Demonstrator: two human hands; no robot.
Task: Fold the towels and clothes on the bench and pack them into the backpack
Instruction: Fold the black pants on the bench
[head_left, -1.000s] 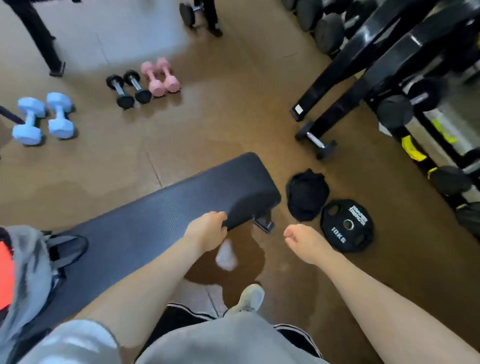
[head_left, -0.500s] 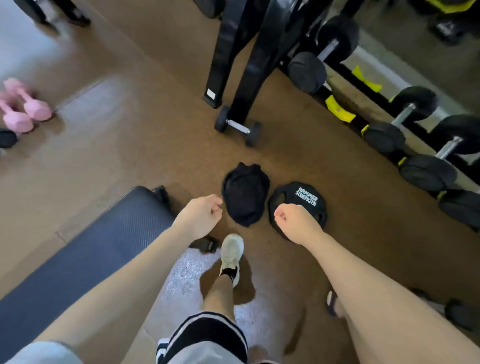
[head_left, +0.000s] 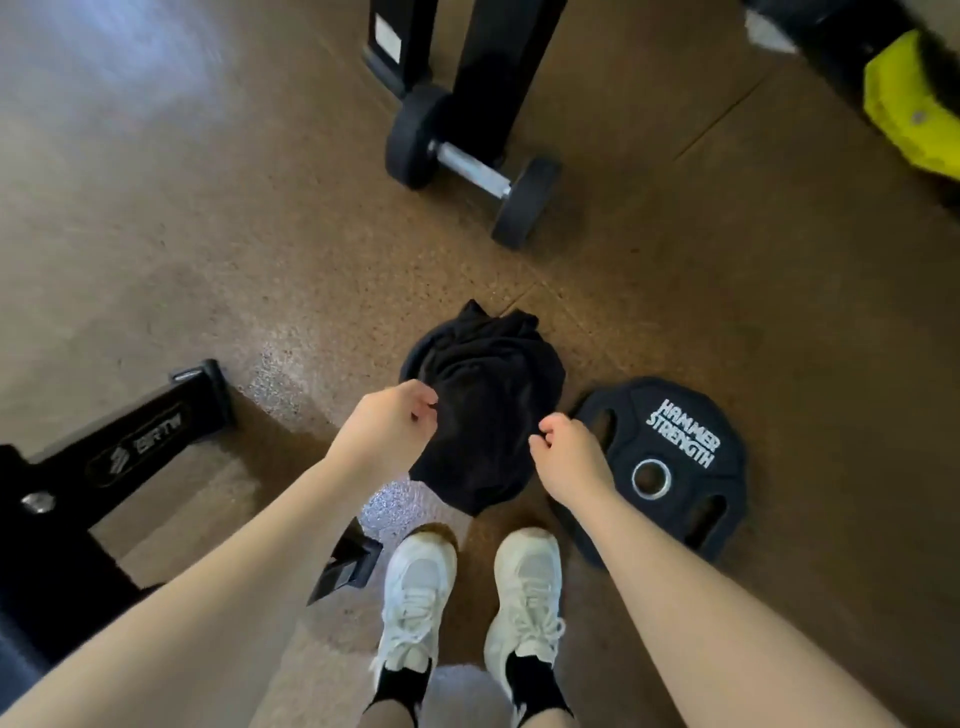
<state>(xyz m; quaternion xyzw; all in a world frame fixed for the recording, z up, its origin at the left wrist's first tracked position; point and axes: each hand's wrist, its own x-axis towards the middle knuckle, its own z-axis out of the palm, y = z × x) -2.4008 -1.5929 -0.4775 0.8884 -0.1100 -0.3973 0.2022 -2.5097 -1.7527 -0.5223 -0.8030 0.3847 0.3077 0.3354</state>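
A crumpled black garment (head_left: 488, 410) lies on the brown floor just ahead of my white shoes. My left hand (head_left: 387, 428) is at its left edge, fingers curled and pinching the cloth. At the right edge, my right hand (head_left: 569, 460) has its fingertips closed on the fabric. Only the black frame foot of the bench (head_left: 135, 447) shows, at the left. The backpack is out of view.
A black 10 kg weight plate (head_left: 675, 457) lies right of the garment, partly under my right forearm. A black dumbbell (head_left: 467, 166) rests against rack legs (head_left: 483, 47) ahead. A yellow-tagged rack corner (head_left: 914, 98) is at the top right.
I have turned away from the bench and stepped to the garment on the floor. Both hands dropped from mid-air to its edges. The backpack and bench pad left the view.
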